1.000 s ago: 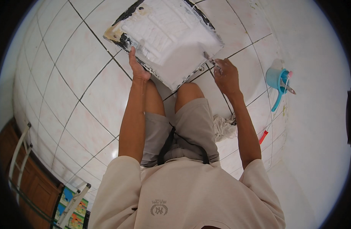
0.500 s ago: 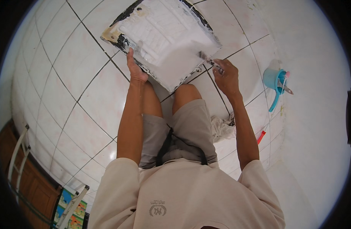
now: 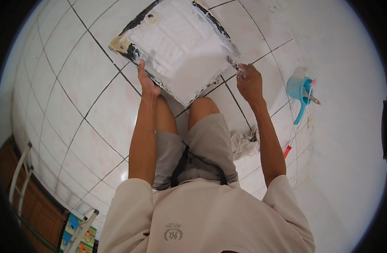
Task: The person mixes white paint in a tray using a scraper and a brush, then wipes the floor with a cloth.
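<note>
A squarish, black-edged panel [image 3: 189, 63], coated in white paint and raised into ridges across its middle, lies tilted in front of my knees. My left hand [image 3: 148, 81] grips its near left edge, with the thumb up along the side. In my right hand [image 3: 249, 83] is a paint-smeared paintbrush [image 3: 233, 63], the fingers closed around its handle. The dark bristles meet the panel at its right corner. Some black and tan patches show along the panel's rim and left corner.
On the right, by the white wall [image 3: 349, 126], stands a blue dipper [image 3: 295, 87] with another brush inside. A crumpled cloth [image 3: 244, 144] and a red object [image 3: 287, 152] lie near my right forearm. A ladder [image 3: 81, 230] and wooden door [image 3: 37, 206] are at lower left.
My right hand has moved the brush slightly right, from the panel's surface to its right corner. The panel and left hand appear shifted a little left and down in the picture.
</note>
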`<state>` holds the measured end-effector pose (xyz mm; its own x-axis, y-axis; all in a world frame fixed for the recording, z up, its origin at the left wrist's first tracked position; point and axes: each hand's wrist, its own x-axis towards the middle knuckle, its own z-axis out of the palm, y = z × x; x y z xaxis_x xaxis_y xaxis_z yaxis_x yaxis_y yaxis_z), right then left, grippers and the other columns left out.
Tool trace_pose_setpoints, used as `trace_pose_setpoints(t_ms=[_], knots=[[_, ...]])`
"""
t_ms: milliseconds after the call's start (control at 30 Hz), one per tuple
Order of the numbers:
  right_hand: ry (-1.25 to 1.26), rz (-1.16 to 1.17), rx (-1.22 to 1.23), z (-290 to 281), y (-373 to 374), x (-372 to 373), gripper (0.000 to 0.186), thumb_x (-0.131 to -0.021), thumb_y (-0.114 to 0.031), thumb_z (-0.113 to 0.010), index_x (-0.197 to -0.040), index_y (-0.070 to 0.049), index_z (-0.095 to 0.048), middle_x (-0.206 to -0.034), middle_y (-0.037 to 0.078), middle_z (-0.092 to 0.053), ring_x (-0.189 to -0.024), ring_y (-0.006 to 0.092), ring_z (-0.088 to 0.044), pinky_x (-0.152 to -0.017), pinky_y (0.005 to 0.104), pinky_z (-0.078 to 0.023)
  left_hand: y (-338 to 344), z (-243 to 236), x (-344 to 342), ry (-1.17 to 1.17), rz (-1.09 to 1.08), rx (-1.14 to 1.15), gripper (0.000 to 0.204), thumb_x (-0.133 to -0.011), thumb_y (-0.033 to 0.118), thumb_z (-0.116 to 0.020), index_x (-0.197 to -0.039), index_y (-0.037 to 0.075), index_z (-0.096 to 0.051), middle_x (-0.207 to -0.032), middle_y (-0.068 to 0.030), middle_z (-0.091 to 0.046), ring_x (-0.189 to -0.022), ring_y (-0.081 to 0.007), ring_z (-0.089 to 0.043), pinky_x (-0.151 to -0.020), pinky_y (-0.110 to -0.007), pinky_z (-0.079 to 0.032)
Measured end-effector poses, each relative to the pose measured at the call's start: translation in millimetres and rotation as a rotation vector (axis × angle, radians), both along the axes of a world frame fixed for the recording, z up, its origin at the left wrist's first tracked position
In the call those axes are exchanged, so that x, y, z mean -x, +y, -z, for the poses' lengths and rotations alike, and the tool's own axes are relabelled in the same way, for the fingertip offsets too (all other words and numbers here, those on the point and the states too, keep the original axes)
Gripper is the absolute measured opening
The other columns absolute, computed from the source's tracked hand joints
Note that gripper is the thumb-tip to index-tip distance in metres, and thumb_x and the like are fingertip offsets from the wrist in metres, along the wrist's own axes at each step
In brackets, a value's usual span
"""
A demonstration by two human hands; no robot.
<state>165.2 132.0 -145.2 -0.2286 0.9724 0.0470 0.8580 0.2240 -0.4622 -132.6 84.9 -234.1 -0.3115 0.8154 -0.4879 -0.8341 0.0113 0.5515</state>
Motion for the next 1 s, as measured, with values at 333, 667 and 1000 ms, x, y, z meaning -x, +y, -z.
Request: trace_pose_setpoints(t_ms=[333, 667, 1000], knots=[[-0.014, 0.012, 0.038, -2.6, 2.5, 0.4, 0.024, -0.079, -0.007, -0.058, -0.101, 0.000, -0.064, -0.091, 0.018, -0.060, -0.078, 0.0354, -0.060, -0.071, 0.0417, -0.049, -2.0, 10.1, 5.9, -0.085, 0.011, -0.011, 0.060, -0.087, 0.045, -0.056, -0.132, 0.008, -0.044, -0.128, -0.0093, -0.052, -0.118, -0.0294, -0.048, -0.101, -0.044, -0.038], [0.037, 0.003, 0.075, -4.4, 4.0, 3.6, 0.026, -0.078, -0.005, -0.056, -0.103, 0.000, -0.063, -0.093, 0.018, -0.060, -0.081, 0.0355, -0.060, -0.074, 0.0429, -0.049, -0.7, 8.4, 3.5, -0.054, 0.036, -0.005, 0.068, -0.088, 0.049, -0.050, -0.140, 0.008, -0.035, -0.137, -0.0106, -0.044, -0.125, -0.0313, -0.042, -0.105, -0.046, -0.034], [0.014, 0.015, 0.093, -0.4, 1.7, 5.2, 0.030, -0.078, -0.006, -0.057, -0.107, -0.001, -0.062, -0.098, 0.017, -0.060, -0.084, 0.0363, -0.061, -0.077, 0.0428, -0.049, 0.5, 0.5, -2.5, 0.026, 0.018, 0.015, 0.066, -0.088, 0.048, -0.051, -0.138, 0.008, -0.038, -0.136, -0.0097, -0.047, -0.124, -0.0306, -0.044, -0.105, -0.045, -0.034]])
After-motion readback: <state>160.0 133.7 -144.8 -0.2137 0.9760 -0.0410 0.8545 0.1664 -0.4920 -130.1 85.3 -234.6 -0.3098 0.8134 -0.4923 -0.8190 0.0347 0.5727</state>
